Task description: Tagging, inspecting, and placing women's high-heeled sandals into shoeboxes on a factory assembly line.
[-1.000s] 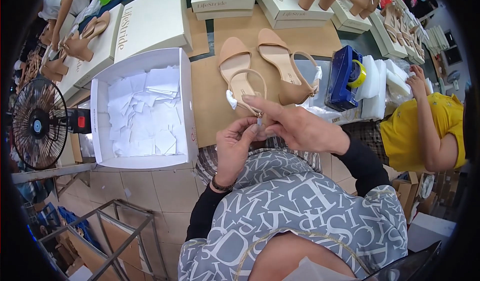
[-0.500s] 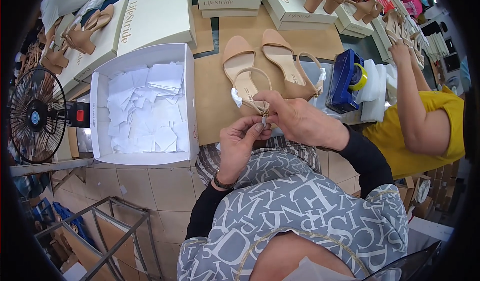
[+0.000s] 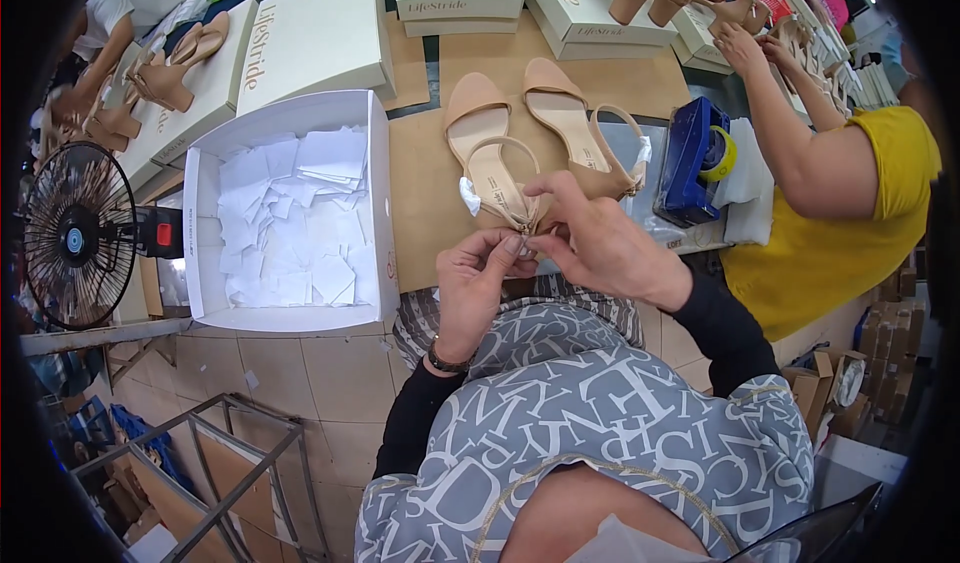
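Both hands pinch the ankle strap (image 3: 520, 218) of the left sandal (image 3: 487, 153) at the near table edge; left hand (image 3: 472, 288) steadies, right hand (image 3: 600, 243) feeds; keep the strap flat, untwisted.

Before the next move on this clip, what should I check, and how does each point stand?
1. Left hand on the strap end of the near sandal: ok.
2. Right hand pinching the same strap end: ok.
3. Buckle fastened: cannot tell, fingers hide it.
4. Second sandal lying beside it on the cardboard sheet: ok.
5. Open white box with paper pieces at the person's left: ok.
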The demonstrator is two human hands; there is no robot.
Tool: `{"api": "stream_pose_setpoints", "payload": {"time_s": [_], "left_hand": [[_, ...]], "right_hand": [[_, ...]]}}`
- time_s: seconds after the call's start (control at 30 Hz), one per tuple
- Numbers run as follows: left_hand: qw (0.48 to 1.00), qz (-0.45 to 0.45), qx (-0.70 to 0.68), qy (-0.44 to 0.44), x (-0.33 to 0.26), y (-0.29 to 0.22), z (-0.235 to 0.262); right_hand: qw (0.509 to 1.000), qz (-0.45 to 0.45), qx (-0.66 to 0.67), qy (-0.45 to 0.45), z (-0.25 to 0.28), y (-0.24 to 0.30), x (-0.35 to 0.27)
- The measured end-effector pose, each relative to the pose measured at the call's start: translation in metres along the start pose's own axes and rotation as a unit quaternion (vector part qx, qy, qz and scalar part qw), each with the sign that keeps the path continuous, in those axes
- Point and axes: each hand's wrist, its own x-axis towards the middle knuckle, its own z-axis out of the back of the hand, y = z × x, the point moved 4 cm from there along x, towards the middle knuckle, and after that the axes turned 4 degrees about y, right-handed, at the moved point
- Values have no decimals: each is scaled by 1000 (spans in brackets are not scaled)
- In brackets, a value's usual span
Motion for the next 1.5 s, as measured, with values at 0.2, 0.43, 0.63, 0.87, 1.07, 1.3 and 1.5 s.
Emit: {"api": "stream_pose_setpoints", "payload": {"time_s": [0.2, 0.43, 0.63, 0.87, 1.07, 1.3, 1.5], "left_hand": [[998, 32, -48, -14, -6, 1, 6], [998, 36, -56, -10, -8, -2, 2], [997, 53, -55, -15, -8, -5, 3], [989, -40, 47, -131, -11, -9, 2], [888, -260, 327, -192, -24, -23, -4], [899, -218, 348, -155, -28, -29, -12], [996, 13, 39, -77, -19, -16, 5]], "right_hand": [[975, -146, 65, -151, 6, 4, -23], [912, -166, 359, -113, -36, -26, -14], [858, -142, 478, -122, -49, -26, -9], [850, -120, 496, -130, -53, -26, -7], [845, -124, 507, -118, -59, -27, -6], [841, -115, 515, -120, -59, -27, -6], [861, -96, 493, -87, -59, -30, -6]]}}
